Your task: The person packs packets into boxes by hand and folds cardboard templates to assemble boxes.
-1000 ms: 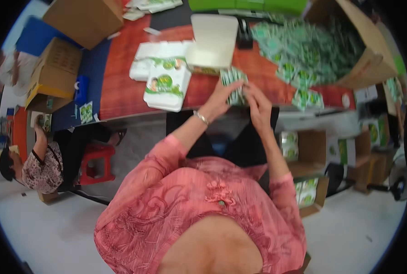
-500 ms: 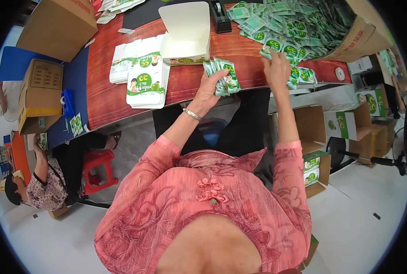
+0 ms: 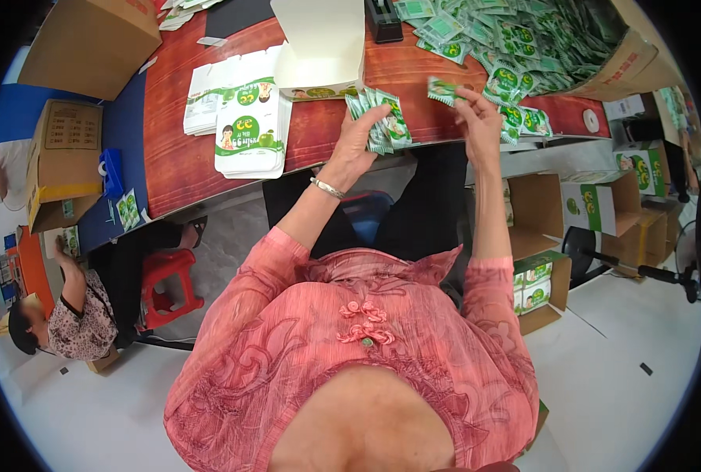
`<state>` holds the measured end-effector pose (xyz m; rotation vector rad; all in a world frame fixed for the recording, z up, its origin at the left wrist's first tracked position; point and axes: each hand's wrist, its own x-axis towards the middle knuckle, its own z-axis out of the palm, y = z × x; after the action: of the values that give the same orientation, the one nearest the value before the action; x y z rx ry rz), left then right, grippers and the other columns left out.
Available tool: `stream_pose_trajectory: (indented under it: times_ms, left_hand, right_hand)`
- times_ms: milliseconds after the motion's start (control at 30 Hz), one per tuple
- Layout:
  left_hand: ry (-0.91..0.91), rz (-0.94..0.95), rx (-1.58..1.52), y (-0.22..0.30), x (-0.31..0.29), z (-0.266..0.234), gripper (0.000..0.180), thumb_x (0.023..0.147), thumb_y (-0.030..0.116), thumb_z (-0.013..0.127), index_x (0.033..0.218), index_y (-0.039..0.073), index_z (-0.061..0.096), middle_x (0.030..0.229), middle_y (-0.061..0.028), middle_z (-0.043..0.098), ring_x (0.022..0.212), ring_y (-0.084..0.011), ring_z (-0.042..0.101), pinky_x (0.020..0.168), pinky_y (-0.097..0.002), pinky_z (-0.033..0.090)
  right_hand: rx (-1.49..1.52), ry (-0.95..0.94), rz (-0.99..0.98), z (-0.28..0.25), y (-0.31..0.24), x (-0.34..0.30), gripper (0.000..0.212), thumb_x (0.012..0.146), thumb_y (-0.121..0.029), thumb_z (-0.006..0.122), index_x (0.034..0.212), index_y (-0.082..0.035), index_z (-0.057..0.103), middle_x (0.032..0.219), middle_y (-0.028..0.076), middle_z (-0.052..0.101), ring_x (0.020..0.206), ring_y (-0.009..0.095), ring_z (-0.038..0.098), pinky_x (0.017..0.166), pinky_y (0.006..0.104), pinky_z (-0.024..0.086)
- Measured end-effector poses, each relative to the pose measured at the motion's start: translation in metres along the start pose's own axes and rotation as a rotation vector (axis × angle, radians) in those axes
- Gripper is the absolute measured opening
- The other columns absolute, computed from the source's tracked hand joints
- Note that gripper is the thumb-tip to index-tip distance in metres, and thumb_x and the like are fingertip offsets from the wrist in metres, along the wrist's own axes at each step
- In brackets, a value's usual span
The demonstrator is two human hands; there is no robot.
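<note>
At upper centre, over the red tabletop (image 3: 319, 130), we appear to be collecting, our left hand (image 3: 355, 141) closed around a fanned sachet bundle (image 3: 390, 126), our right hand (image 3: 482, 123) pinching a single sachet (image 3: 442, 90), which seemingly calls for neat alignment against the others.

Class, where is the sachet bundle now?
In the head view, the sachet bundle is in the left hand above centre, at the red table's near edge, below and right of the open white box.
</note>
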<state>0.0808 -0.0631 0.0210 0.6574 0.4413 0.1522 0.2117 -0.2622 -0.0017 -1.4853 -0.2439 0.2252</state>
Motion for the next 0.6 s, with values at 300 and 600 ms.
stream_pose_trajectory:
  times_ms: [300, 600]
  left_hand:
    - [-0.126, -0.143, -0.063, -0.007, 0.012, 0.007, 0.041, 0.087, 0.005, 0.075, 0.122, 0.008, 0.053, 0.108, -0.0057, 0.066, 0.094, -0.0183, 0.069, 0.076, -0.0372, 0.061]
    - [-0.007, 0.023, 0.184, -0.010, 0.013, 0.012, 0.057, 0.078, -0.004, 0.076, 0.127, 0.005, 0.047, 0.109, -0.0090, 0.065, 0.091, -0.0203, 0.068, 0.071, -0.0359, 0.061]
  right_hand:
    - [0.119, -0.402, 0.033, 0.040, -0.040, -0.057, 0.034, 0.091, -0.005, 0.066, 0.124, 0.002, 0.062, 0.092, -0.002, 0.061, 0.081, 0.007, 0.055, 0.073, 0.0237, 0.046]
    - [-0.813, 0.030, -0.160, -0.009, -0.041, 0.012, 0.052, 0.090, -0.024, 0.071, 0.132, 0.000, 0.055, 0.094, 0.013, 0.067, 0.083, 0.024, 0.066, 0.075, 0.0384, 0.051]
